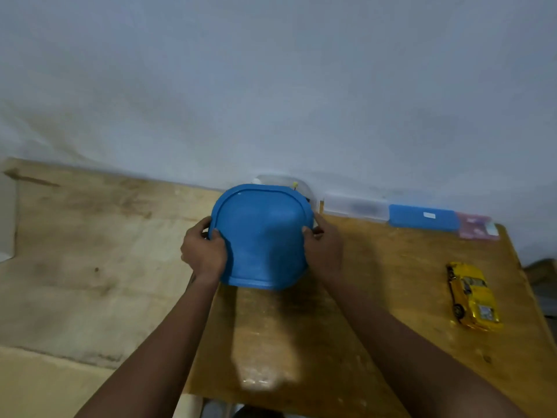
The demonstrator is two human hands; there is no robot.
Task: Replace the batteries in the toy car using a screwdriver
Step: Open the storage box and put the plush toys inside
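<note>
A blue plastic lid (pixel 262 236) covers a clear container (pixel 284 180) at the back of the wooden table, near the wall. My left hand (pixel 203 251) grips the lid's left edge and my right hand (pixel 324 245) grips its right edge. A small yellow-tipped item (pixel 295 184) pokes up behind the lid inside the container. The yellow toy car (pixel 473 297) lies on the table at the far right, well away from both hands. No screwdriver or batteries show clearly.
Along the wall to the right lie a clear case (pixel 355 206), a blue case (pixel 423 221) and a pink case (pixel 476 227). The wooden table (pixel 376 297) ends at its right edge near the car. A paler board (pixel 90 251) lies to the left.
</note>
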